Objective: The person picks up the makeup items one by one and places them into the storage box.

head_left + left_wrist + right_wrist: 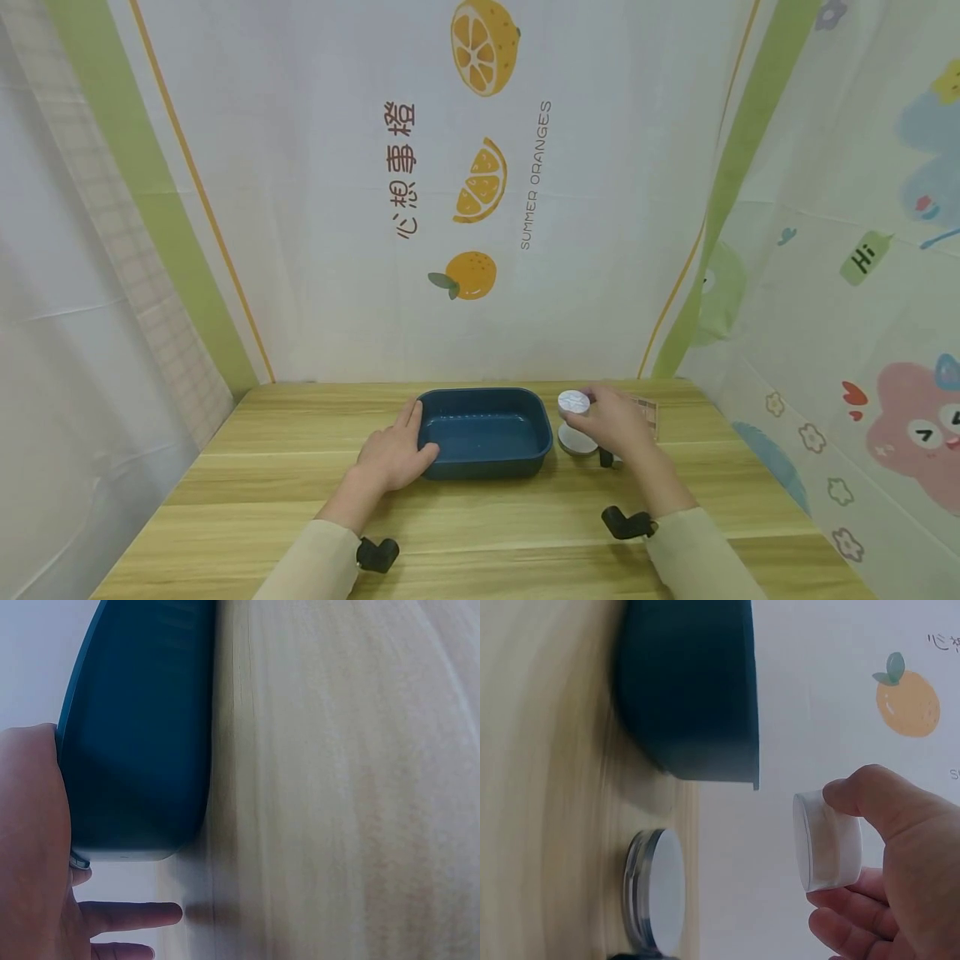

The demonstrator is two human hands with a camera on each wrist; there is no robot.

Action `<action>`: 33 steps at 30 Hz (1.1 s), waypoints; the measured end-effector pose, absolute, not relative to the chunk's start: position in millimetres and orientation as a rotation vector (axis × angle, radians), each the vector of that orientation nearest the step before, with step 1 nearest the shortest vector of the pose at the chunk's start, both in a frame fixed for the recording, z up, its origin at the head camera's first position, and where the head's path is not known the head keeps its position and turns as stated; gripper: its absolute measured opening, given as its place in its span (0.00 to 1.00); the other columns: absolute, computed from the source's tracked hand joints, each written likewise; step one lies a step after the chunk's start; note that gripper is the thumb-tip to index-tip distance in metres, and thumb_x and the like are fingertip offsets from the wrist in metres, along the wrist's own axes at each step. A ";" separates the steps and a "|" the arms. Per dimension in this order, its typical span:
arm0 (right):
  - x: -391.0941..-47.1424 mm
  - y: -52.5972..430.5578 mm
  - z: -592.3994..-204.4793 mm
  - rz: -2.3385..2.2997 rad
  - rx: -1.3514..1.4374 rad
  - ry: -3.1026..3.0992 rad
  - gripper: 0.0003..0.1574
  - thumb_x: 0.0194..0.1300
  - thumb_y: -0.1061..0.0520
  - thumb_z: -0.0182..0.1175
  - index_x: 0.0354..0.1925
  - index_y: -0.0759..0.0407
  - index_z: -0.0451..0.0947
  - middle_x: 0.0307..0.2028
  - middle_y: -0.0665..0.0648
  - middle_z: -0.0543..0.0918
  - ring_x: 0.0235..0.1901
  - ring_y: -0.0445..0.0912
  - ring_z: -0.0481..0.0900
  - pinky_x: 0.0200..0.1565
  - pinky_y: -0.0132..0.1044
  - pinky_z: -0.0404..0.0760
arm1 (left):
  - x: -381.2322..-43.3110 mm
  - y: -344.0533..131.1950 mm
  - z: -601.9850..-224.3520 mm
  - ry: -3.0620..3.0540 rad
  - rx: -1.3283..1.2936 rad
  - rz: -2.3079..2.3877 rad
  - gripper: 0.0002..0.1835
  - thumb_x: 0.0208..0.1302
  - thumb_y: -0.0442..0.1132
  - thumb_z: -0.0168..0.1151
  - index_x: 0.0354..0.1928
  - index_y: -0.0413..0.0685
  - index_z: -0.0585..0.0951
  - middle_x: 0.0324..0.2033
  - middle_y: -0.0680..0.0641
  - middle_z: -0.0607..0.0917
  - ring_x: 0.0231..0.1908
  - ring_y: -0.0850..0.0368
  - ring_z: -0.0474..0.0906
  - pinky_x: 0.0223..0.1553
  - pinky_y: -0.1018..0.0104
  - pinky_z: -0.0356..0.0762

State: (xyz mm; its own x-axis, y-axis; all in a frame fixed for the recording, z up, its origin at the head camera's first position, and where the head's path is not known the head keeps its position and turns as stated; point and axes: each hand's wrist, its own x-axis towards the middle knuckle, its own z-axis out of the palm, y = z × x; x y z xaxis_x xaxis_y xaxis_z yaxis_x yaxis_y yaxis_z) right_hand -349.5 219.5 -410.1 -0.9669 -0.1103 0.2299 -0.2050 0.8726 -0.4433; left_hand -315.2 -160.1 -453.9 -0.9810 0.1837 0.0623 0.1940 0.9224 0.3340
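Observation:
A dark blue rectangular basin (483, 468) stands on the table. My left hand (395, 450) is at its near left corner, thumb at the front rim and straight fingers along the left side; in the left wrist view two fingers (131, 915) extend past the basin wall. Between thumb and fingers my right hand (618, 419) pinches a small round translucent container (831, 840), raised just right of the basin. Its upper face looks white and patterned in the head view. Below it on the table is a round jar (664, 892) with a white top and shiny clear side.
Partly hidden behind the right hand lies a brown checked piece (650, 410). A small black object (606, 458) sits beside the round jar. The wooden table (525, 533) meets a white curtain with printed oranges (472, 275) at the back.

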 end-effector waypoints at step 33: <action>-359.9 163.3 -393.8 0.680 0.382 -2.840 0.36 0.67 0.38 0.74 0.62 0.61 0.85 0.56 0.61 0.89 0.50 0.53 0.86 0.48 0.52 0.85 | -315.1 -159.7 -452.9 -3.042 -0.306 -0.554 0.48 0.74 0.55 0.54 0.88 0.37 0.54 0.89 0.38 0.53 0.44 0.38 0.88 0.26 0.57 0.62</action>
